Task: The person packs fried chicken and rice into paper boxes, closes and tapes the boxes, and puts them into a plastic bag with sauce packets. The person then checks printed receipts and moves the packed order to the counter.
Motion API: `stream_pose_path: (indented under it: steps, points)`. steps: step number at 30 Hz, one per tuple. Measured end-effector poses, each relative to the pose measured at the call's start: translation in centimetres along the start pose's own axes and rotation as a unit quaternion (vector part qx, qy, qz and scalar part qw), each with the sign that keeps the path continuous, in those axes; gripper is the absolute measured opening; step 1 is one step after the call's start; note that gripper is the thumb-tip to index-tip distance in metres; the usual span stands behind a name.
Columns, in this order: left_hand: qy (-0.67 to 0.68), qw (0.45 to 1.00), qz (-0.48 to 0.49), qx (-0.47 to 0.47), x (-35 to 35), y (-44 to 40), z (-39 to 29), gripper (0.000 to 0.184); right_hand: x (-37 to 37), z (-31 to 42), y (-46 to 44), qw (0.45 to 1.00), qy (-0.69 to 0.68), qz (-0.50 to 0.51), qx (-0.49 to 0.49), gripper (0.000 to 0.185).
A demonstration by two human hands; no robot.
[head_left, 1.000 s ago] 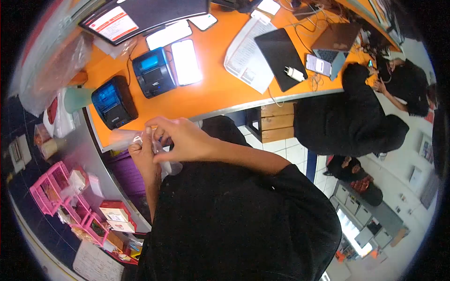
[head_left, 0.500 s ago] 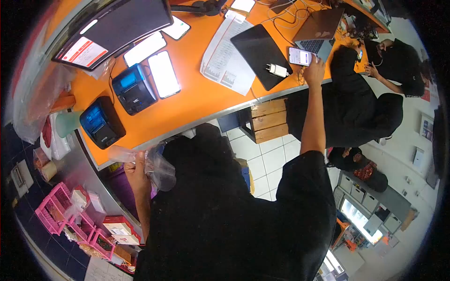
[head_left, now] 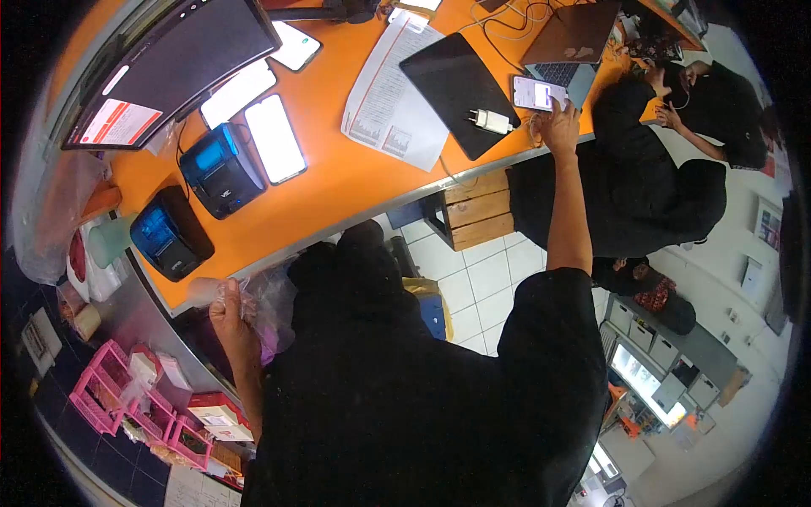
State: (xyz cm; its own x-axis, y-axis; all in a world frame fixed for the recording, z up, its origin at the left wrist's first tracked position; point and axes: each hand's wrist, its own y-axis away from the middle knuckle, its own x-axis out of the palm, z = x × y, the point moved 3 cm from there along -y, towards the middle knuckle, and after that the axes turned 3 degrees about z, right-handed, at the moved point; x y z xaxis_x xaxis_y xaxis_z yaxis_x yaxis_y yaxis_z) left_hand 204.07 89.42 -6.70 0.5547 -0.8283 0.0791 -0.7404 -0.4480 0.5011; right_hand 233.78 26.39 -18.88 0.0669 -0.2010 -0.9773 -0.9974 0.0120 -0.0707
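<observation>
My left hand point(head_left: 228, 313) is closed on a crumpled clear plastic bag point(head_left: 269, 308) at the desk's front left corner. Across the desk, my right hand point(head_left: 559, 128) reaches to a smartphone point(head_left: 534, 93) with a lit screen, its fingertips at the phone's right end and its fingers apart. Just left of that hand, a white charger plug point(head_left: 492, 122) lies on a black tablet point(head_left: 456, 89). Behind the phone stands an open laptop point(head_left: 570, 42). A printed sheet point(head_left: 393, 101) lies partly under the tablet.
Two black label printers point(head_left: 221, 173) point(head_left: 171, 235), a bright-screened phone point(head_left: 274, 139) and a monitor point(head_left: 169, 72) occupy the orange desk's left side. Pink baskets point(head_left: 103, 380) stand at lower left. A person in black point(head_left: 625, 186) sits close at my right. A wooden stool point(head_left: 479, 211) is below the desk edge.
My view has shifted slightly, moving the desk items leftward. My right hand's fingers have moved at the phone's end. The plastic bag in my left hand has changed shape and hangs lower.
</observation>
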Motion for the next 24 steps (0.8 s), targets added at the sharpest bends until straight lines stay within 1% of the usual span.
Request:
stream_pose_path:
  steps: [4,7,8,9,10,11,12,13,14,15,16,18,21,24]
  points:
    - [0.008,1.000,0.006,-0.003,-0.5,-0.3,0.6,0.014,0.5,0.1,0.0,1.000,-0.018,0.002,0.012,0.060]
    - [0.003,0.998,0.058,-0.015,-0.9,-0.2,0.3,0.016,-2.8,2.5,0.8,0.985,-0.104,-0.134,-0.007,0.053]
    - [0.035,0.997,0.062,-0.017,-0.4,0.0,0.0,0.016,-5.1,5.0,1.6,0.974,-0.179,-0.135,0.002,0.050]
    - [0.065,0.996,0.066,-0.019,0.5,0.3,-0.3,0.016,-6.0,8.0,2.9,0.968,-0.215,-0.126,0.004,0.048]
    - [0.093,0.993,0.070,-0.023,1.1,0.5,-0.5,0.017,-8.8,12.5,5.1,0.951,-0.286,-0.114,-0.039,0.040]
    - [0.063,0.993,0.100,-0.007,1.3,0.4,-0.4,0.017,-11.9,17.7,7.4,0.845,-0.533,0.045,-0.007,0.031]
    - [0.032,0.991,0.130,0.009,1.5,0.2,-0.1,0.017,-13.4,22.4,9.7,0.832,-0.542,0.112,-0.036,0.024]
    - [0.002,0.987,0.159,0.026,1.7,0.0,0.3,0.018,-17.5,27.6,11.8,0.760,-0.610,0.204,-0.097,0.021]
    - [-0.012,0.987,0.162,0.013,1.9,-0.2,0.9,0.016,-18.5,31.6,14.0,0.668,-0.687,0.230,-0.168,0.022]
    - [-0.028,0.987,0.159,0.002,2.1,-0.3,1.4,0.015,-20.0,35.0,15.9,0.632,-0.703,0.270,-0.185,0.028]
    - [-0.044,0.987,0.152,-0.006,2.3,-0.3,1.4,0.014,-22.1,37.2,16.7,0.588,-0.700,0.348,-0.205,0.029]
    - [-0.043,0.997,0.062,0.024,4.6,0.2,0.6,0.016,-21.8,40.9,18.3,0.522,-0.720,0.369,-0.270,0.022]
    - [0.109,0.988,0.106,0.004,2.8,-0.2,0.9,0.014,-20.4,44.4,19.5,0.396,-0.756,0.453,-0.258,0.015]
    - [0.208,0.975,0.073,0.016,1.5,0.2,1.5,0.016,-21.1,45.4,20.4,0.353,-0.750,0.504,-0.243,0.010]
